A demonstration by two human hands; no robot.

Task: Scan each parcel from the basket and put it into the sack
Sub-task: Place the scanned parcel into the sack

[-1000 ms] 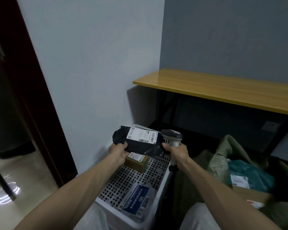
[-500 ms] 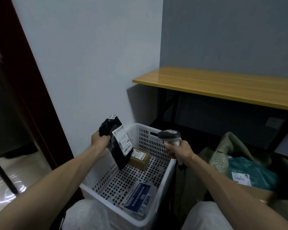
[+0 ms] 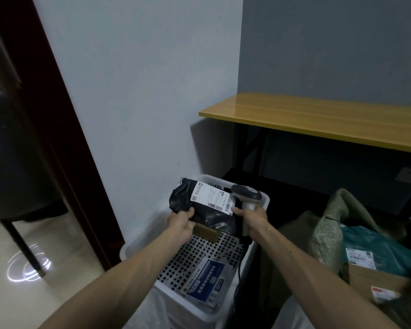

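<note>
Grey walls meet in a corner ahead of the hands; wooden table (image 3: 318,117) beyond and to the right of them, dark door frame (image 3: 57,138) far off to the left.

- Basket (image 3: 266,200): white, perforated, directly below both hands. A brown box (image 3: 205,232) lies under the left hand's knuckles and an EMS envelope (image 3: 205,280) nearer the body, beneath the forearms. Both not yet scanned, by the look of it.
- Parcel (image 3: 204,213): black soft bag, held between the two hands above the basket, with its white label (image 3: 211,198) face up and the barcode end toward the right hand.
- Left hand (image 3: 179,225): fingers and thumb curled round the bag's near left edge, gripping it.
- Right hand (image 3: 253,220): wrapped round the scanner (image 3: 247,194) handle, thumb tip touching the label's right end. The scanner head sits just past the fingers, beside the label rather than facing it.
- Sack (image 3: 328,233): olive, mouth open, to the right of the right arm. A teal parcel (image 3: 375,255) and a cardboard box (image 3: 375,281) lie inside.

Step in hand: presenting the bag for its scan. The label looks creased. Likely next need: left hand flattens and tilts the label, right hand draws the scanner back so that its window faces the barcode. After the read, the bag goes rightward, past the right arm, into the sack.
</note>
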